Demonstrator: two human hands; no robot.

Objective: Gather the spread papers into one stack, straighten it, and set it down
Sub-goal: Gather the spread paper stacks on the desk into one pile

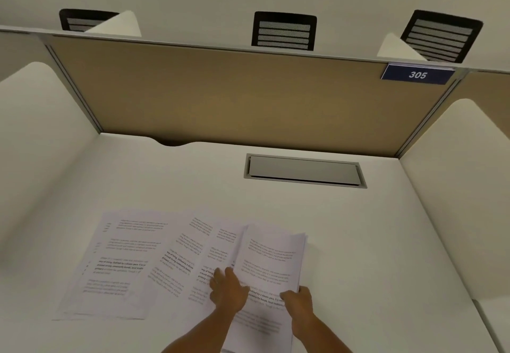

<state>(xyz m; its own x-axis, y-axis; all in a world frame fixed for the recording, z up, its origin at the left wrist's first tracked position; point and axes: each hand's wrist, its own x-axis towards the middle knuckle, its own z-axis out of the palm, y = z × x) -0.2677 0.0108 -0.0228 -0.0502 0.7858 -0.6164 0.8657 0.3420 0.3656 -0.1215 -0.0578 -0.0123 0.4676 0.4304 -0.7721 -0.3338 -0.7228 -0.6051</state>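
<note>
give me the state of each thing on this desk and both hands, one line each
gathered stack: partly lifted at the right, sheets uneven
spread papers: flat on the desk, fanned out, overlapping
left hand: pressing flat on the papers
right hand: gripping the stack's right edge
cable hatch: lid closed

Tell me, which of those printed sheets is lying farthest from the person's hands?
The leftmost sheet, flat on the desk at the far left of the spread. The others overlap toward the right, where the left hand and right hand gather them.
</note>
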